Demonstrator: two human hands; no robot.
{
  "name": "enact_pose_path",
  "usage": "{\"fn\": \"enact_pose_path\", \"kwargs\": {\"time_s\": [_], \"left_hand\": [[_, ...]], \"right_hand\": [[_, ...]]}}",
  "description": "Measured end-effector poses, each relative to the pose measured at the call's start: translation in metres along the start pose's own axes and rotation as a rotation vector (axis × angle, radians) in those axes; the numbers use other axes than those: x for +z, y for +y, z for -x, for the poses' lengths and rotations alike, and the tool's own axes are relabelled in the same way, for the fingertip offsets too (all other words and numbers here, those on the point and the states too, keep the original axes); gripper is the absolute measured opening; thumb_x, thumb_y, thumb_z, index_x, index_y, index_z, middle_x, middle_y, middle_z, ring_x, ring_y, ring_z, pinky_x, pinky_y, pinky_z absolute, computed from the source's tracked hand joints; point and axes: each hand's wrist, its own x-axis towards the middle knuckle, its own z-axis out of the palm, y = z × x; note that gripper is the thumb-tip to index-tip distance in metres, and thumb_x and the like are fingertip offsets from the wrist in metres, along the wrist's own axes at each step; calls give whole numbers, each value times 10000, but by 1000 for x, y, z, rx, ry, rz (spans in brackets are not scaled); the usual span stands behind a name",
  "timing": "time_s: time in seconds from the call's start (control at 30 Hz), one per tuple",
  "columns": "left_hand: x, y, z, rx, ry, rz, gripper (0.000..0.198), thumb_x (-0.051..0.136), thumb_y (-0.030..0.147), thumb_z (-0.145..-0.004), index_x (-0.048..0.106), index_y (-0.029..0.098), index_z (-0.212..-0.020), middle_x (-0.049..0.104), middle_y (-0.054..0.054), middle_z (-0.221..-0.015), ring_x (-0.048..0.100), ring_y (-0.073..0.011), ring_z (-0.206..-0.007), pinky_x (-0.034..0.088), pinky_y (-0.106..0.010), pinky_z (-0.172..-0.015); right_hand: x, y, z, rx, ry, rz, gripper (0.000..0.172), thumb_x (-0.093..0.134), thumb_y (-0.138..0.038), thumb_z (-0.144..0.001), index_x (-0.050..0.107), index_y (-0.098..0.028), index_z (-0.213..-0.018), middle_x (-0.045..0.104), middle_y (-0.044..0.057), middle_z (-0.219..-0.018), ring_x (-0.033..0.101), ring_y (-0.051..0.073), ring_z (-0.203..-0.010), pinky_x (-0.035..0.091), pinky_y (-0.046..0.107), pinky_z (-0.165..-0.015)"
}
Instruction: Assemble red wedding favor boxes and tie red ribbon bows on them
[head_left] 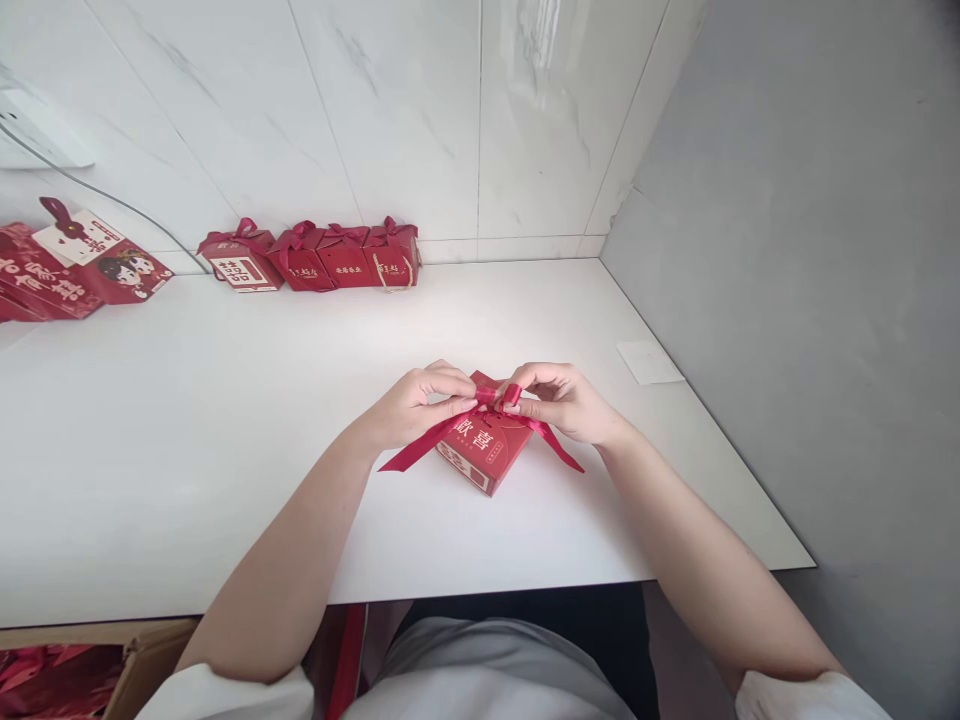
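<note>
Box (480,455) red, gold Chinese characters on top | left hand (415,405) pinching ribbon (489,396) | right hand (562,400) pinching ribbon

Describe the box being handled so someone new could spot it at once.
On the white table, look near the front edge, between the left hand and right hand. A small red gift box with light characters sits there. Unlike the four red boxes lined against the back wall, it stands alone, its dark red ribbon pinched by both hands.
</note>
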Motion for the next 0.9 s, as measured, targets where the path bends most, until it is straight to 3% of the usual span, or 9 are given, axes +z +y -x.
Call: {"fn": "enact_pose_path", "kwargs": {"time_s": [0.2,0.3,0.37,0.43,0.53,0.63,0.73,0.8,0.9], "left_hand": [[0,2,1,-26,-38,198,162,586,326,-928,622,189,-1007,679,-64,-1010,621,-183,-958,496,-328,-828],[1,-2,0,63,-31,103,152,597,323,-922,664,190,-952,685,-61,-967,607,-193,-990,459,-361,-913],[1,-3,-1,80,-31,38,154,602,320,-918,677,190,-881,690,-54,-919,604,-195,-988,425,-388,-966],[0,-2,0,47,-47,72,136,607,304,-914,629,186,-852,694,-47,-911,617,-188,-973,434,-388,-949],[1,2,3,-51,-74,225,158,636,305,-899,536,206,-970,691,-38,-982,644,-175,-935,492,-335,-812],[2,5,4,-85,-63,279,282,670,319,-880,519,235,-1102,680,-34,-1018,645,-178,-951,510,-317,-784],[2,3,2,-49,-41,199,174,666,339,-880,638,199,-979,674,-50,-999,619,-190,-980,492,-344,-863],[1,1,0,-25,-27,116,175,663,359,-878,704,189,-875,669,-60,-954,592,-204,-991,465,-368,-909],[1,-2,0,-19,-11,69,179,672,376,-869,756,220,-890,652,-60,-903,562,-215,-985,441,-390,-931]], "right_hand": [[-2,0,0,-37,-20,30,62,731,-272,-864,760,-229,-898,750,36,-933,688,171,-899,541,326,-826],[-3,-1,0,-60,-67,41,86,701,-264,-891,764,-222,-932,748,50,-979,690,172,-920,542,320,-819],[-4,-1,0,-22,-66,-4,58,723,-250,-873,711,-214,-917,744,36,-947,687,155,-863,543,288,-734],[-5,-1,1,42,-52,-70,174,760,-246,-840,616,-221,-935,740,14,-900,677,143,-788,518,252,-629],[-5,0,1,102,-50,-113,304,786,-257,-813,556,-236,-1010,739,1,-853,670,143,-734,488,229,-558],[-4,-2,1,93,-36,-46,243,793,-274,-803,644,-206,-981,747,21,-859,687,151,-790,542,265,-670],[-2,-5,0,53,-39,6,149,785,-299,-808,709,-187,-871,759,50,-920,703,185,-898,559,340,-834],[-2,-6,0,36,-45,25,128,781,-307,-810,732,-196,-851,761,50,-920,704,197,-913,559,365,-858],[-4,-5,0,14,-64,59,97,787,-298,-803,766,-219,-856,762,43,-918,701,203,-942,547,369,-892]]}}
